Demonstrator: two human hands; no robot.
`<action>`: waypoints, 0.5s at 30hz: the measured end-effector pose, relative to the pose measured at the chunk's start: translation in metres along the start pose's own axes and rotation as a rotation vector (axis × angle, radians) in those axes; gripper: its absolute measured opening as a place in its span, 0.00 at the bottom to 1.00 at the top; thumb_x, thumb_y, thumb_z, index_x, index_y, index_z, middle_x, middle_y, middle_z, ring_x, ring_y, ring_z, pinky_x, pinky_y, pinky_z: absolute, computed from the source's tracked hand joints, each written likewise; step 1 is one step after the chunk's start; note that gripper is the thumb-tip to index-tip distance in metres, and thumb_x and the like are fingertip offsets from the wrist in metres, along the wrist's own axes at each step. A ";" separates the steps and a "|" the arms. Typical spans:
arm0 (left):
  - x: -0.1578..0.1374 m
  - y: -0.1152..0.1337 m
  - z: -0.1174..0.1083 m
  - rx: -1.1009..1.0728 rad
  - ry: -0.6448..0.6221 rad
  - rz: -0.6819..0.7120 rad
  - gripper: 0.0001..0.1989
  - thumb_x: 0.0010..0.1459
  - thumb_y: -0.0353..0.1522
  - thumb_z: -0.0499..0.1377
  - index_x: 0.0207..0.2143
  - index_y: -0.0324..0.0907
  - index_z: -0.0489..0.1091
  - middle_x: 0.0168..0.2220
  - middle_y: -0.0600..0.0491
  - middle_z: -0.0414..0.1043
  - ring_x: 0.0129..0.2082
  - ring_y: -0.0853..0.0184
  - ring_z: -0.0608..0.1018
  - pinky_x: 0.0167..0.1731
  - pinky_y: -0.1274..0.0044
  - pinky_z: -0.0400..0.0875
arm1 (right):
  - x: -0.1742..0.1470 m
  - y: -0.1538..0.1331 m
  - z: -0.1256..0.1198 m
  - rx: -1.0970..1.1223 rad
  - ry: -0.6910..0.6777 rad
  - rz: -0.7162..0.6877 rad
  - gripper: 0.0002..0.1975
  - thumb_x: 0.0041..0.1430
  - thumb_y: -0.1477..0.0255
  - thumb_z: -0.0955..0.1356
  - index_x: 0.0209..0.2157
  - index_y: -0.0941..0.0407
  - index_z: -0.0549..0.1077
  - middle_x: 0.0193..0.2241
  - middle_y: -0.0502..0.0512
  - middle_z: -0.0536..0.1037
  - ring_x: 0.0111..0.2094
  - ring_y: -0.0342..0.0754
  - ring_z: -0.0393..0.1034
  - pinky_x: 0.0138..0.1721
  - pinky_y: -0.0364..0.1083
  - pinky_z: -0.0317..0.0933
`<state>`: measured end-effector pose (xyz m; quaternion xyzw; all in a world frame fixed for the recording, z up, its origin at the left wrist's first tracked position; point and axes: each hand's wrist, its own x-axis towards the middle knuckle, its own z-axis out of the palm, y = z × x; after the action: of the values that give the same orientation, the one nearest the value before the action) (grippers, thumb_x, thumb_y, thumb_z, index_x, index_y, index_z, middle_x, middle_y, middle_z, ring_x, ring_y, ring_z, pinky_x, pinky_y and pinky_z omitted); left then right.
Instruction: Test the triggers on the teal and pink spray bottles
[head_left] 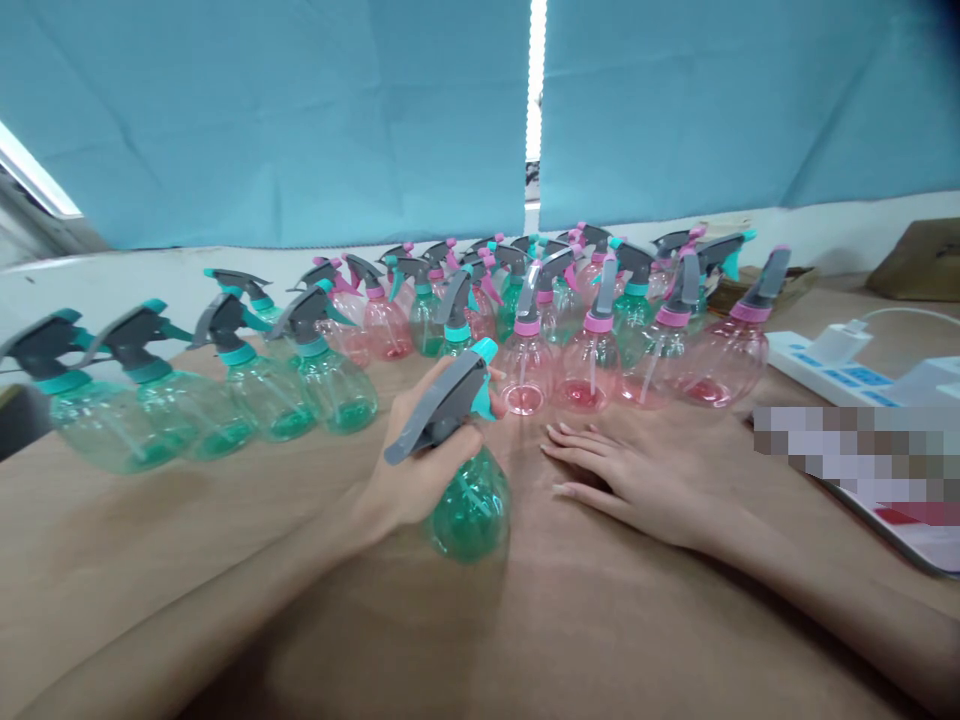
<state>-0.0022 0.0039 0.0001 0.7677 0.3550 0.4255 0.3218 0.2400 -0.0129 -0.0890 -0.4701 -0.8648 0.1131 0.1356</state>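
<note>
While the left hand (420, 470) was curled snugly around its neck, a green spray bottle (471, 510) stood nearly upright in that grip, roughly midway between the left and right sides of the table (450, 650). Its grey head rose above the fist, with the turquoise nozzle turned toward the far right; whether the base touched the wood, I could not tell. Just right of the bottle and apart from it, the right hand (630, 480) lay palm down and empty, its fingers loosely extended and slightly parted, pointing left.

Toward the left edge, four green bottles (341, 395) made a slanting row beside the left hand. Directly beyond both hands, a front line of pink bottles (589, 370) blocked the way to the far edge, and a crowd of mixed pink and green ones (427, 320) filled the space behind it. Near the right edge were a white power strip (806, 355), with a plug (838, 345) in it, and a flat device (934, 545), mostly pixelated. A blue curtain (270, 120) hung past the far edge.
</note>
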 end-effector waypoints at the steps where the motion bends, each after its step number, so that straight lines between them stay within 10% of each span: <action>1: 0.000 0.000 -0.001 -0.027 -0.007 0.004 0.12 0.50 0.27 0.55 0.39 0.43 0.68 0.33 0.56 0.72 0.28 0.70 0.73 0.34 0.76 0.68 | 0.000 0.000 0.000 -0.001 -0.001 -0.003 0.30 0.65 0.53 0.57 0.62 0.56 0.61 0.63 0.55 0.59 0.64 0.55 0.52 0.63 0.58 0.50; 15: -0.001 0.001 0.007 0.079 0.057 -0.109 0.07 0.52 0.36 0.57 0.34 0.45 0.66 0.28 0.56 0.70 0.27 0.67 0.72 0.32 0.73 0.70 | 0.000 0.002 0.002 0.043 0.027 -0.016 0.30 0.65 0.53 0.58 0.62 0.54 0.61 0.63 0.57 0.60 0.64 0.56 0.52 0.62 0.60 0.50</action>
<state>0.0038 0.0010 -0.0020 0.7471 0.4218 0.4145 0.3036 0.2407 -0.0123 -0.0916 -0.4617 -0.8640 0.1243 0.1580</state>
